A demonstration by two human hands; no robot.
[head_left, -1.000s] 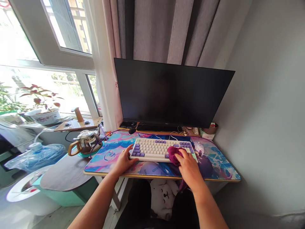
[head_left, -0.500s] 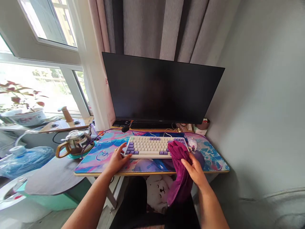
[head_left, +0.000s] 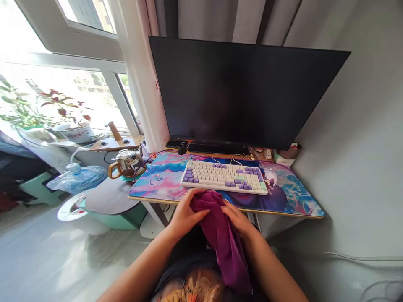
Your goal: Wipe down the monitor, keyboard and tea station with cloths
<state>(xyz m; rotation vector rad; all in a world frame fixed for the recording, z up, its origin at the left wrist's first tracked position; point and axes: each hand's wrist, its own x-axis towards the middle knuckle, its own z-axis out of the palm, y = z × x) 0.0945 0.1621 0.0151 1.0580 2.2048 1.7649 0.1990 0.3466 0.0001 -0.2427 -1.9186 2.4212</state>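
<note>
Both my hands hold a magenta cloth (head_left: 220, 230) in front of the desk's near edge, and it hangs down towards my lap. My left hand (head_left: 185, 214) grips its upper left part with curled fingers. My right hand (head_left: 237, 218) presses on its right side. Beyond the hands a white and purple keyboard (head_left: 223, 176) lies on a colourful desk mat (head_left: 163, 180). A large dark monitor (head_left: 239, 88) stands behind it.
A white mouse (head_left: 270, 176) sits right of the keyboard. A glass kettle (head_left: 126, 161) stands on a low side table (head_left: 107, 197) at the left, with a blue water bottle (head_left: 78, 176) beside it. Potted plants (head_left: 69, 121) line the windowsill. A grey wall is close on the right.
My right hand pulled the cloth off the keyboard towards me. My left hand left the keyboard's corner and took hold of the cloth. The view moved closer to the desk.
</note>
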